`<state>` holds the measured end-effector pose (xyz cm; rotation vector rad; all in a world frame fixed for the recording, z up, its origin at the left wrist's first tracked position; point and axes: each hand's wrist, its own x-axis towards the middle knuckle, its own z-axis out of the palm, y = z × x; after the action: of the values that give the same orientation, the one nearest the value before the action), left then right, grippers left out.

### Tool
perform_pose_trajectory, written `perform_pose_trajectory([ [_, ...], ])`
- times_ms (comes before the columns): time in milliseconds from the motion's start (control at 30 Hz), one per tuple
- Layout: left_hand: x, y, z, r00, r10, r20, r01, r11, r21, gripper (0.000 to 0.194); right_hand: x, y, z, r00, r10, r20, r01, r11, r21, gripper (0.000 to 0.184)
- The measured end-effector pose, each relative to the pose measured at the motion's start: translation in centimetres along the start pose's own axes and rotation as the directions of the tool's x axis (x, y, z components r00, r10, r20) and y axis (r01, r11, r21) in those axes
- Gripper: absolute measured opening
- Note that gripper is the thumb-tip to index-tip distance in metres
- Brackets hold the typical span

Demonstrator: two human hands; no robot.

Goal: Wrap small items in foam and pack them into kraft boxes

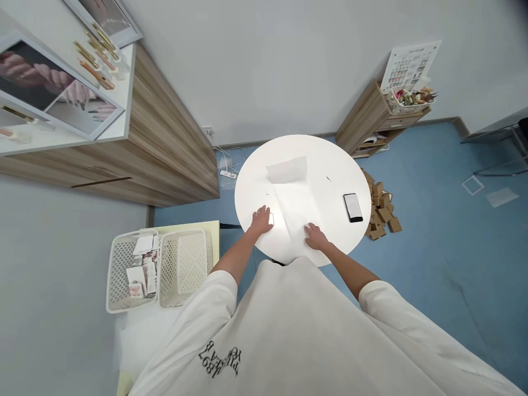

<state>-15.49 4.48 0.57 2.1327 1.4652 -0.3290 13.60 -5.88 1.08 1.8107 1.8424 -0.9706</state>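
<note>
A long, thin white sheet (293, 204) lies across the round white table (256, 165), its far end curling up off the surface. My left hand (260, 221) rests on the table to the left of the sheet, fingers stretched forward and apart. Beside its fingertips, partly under the hand, is a small white rectangular piece (271, 219); I cannot tell what it is. Palm down, my right hand (316, 237) lies on the near right part of the sheet, its fingers extended and pointing left.
A dark-framed phone or tablet (353, 208) lies at the table's right side. Small cardboard boxes (381, 212) are heaped on the floor beyond. Two white baskets (163, 258) stand at left, one holding cards. A wooden cabinet (173, 132) and a small shelf unit (365, 121) flank the table.
</note>
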Motion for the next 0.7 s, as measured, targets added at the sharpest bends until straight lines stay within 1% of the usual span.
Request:
perform_pose_trajectory([
  [67,-0.8,-0.4,0.8,1.000,0.004,0.007,-0.004,1.000,0.010,0.090,0.1,0.0,0.2,1.000,0.002,-0.007,-0.002,1.000,-0.006,0.072],
  [100,-1.1,-0.5,1.1,1.000,0.006,-0.003,-0.006,1.000,0.016,0.090,0.0,-0.1,0.3,1.000,0.005,-0.013,-0.005,1.000,-0.011,0.072],
  [200,-2.0,-0.6,1.8,0.997,0.002,-0.071,0.000,1.000,0.024,0.078,-0.4,-0.5,0.6,0.999,0.009,-0.043,-0.010,1.000,-0.028,0.069],
  [300,-2.6,-0.6,2.0,0.992,-0.010,-0.122,0.011,1.000,0.009,0.066,-1.0,-0.9,0.8,0.989,0.012,-0.145,-0.016,1.000,-0.027,0.061],
  [367,-2.7,-0.2,2.0,0.990,-0.010,-0.141,0.010,1.000,-0.004,0.065,-1.4,-0.9,0.8,0.972,0.039,-0.230,-0.039,0.999,0.002,0.058],
  [400,-2.6,0.1,1.9,0.988,-0.008,-0.151,0.006,1.000,-0.012,0.066,-1.6,-0.8,0.8,0.966,0.054,-0.254,-0.049,0.999,0.023,0.057],
  [533,-1.7,2.6,1.5,0.983,0.041,-0.181,-0.048,0.998,-0.036,0.069,-2.1,0.8,0.9,0.969,0.076,-0.236,-0.059,0.995,0.077,0.055],
  [633,-0.6,5.3,1.5,0.975,0.110,-0.191,-0.120,0.992,-0.042,0.069,-2.3,2.5,0.9,0.972,0.062,-0.228,-0.047,0.996,0.073,0.055],
  [700,0.3,7.2,1.6,0.972,0.138,-0.192,-0.150,0.987,-0.048,0.069,-2.2,3.5,0.7,0.975,0.024,-0.219,-0.013,0.999,0.052,0.055],
])
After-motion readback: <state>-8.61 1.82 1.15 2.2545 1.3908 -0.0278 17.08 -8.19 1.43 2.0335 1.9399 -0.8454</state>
